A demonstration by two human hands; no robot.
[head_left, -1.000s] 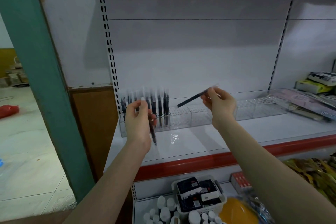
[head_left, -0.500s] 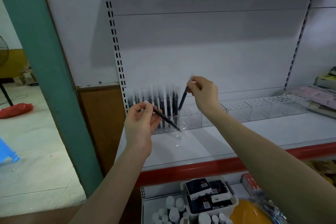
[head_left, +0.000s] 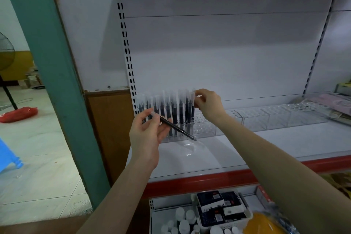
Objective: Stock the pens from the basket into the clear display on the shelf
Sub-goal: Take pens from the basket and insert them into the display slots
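pens filling the left end of the clear display

pens point(head_left: 173, 115) with black barrels and clear caps stand upright in a tight row in the left block of the clear display point(head_left: 252, 119), which runs along the back of the white shelf point(head_left: 218, 150). the right hand point(head_left: 206, 103), just right of that row, pinches the cap end of the rightmost pen, which stands nearly upright and looks seated or almost so. the left hand point(head_left: 148, 133), in front of the row's left part, holds a spare pen point(head_left: 176, 128) by its cap end, the pen slanting down to the right with its tip near the display's front wall.

by the look of it the job is early: only the left block holds pens, and the clear blocks to its right show bare holes. a white basket point(head_left: 222, 210) of dark packets sits on the shelf below, in front of and under the display; whether it holds more pens i cannot tell.

half a second ago the right hand's pen leaned over the row; now it is upright at the row's right end. the left hand's pen has kept the same slant.
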